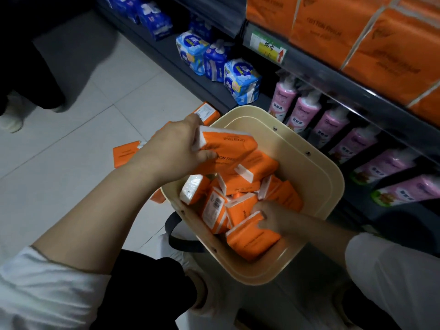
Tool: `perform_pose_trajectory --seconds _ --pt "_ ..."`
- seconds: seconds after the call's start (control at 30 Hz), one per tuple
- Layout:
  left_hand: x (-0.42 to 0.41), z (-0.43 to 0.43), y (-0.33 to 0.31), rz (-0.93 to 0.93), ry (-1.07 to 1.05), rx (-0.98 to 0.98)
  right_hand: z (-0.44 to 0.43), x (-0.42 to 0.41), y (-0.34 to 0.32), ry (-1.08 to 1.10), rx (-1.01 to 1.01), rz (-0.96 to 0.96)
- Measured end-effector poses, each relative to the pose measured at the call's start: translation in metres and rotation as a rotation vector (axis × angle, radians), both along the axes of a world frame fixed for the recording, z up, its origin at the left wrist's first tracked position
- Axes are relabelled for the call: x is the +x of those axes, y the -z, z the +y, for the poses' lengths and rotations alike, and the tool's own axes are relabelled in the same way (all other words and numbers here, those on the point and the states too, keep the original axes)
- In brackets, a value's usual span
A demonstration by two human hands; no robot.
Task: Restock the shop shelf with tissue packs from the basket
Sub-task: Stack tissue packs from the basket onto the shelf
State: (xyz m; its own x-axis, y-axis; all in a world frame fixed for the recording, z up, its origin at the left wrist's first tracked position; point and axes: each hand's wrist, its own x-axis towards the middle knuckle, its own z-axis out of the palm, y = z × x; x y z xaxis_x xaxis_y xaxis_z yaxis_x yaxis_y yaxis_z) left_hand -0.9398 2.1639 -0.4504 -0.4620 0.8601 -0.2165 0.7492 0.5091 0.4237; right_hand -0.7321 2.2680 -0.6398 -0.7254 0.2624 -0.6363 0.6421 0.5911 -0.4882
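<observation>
Clamped on stacked tissue packs (228, 144), left hand (176, 148) should hold them square while right hand (269, 217), seemingly pinching another pack (252, 236), lifts clear.

From above the cream basket (316, 177) stands open, its far right wall bare, the rest filled by a jumbled heap of orange packs (240, 189). The left hand (171, 151), gripping a raised tissue pack (231, 141), bars the far left rim; the right hand (269, 217), clutching a low tissue pack (252, 236), takes the near side. The upper shelf (321, 67) is packed tight with orange bundles (390, 51); pink packs (331, 125) crowd the shelf below. Left, the floor tiles (78, 148) lie open past loose packs (123, 154) beside the rim.
</observation>
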Motion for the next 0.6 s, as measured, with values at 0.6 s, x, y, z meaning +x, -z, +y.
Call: perform_pose_trajectory --seconds 0.6 --pt "0.079 0.023 -0.003 -0.740 -0.046 0.277 0.059 0.053 -0.196 0.619 -0.178 0.741"
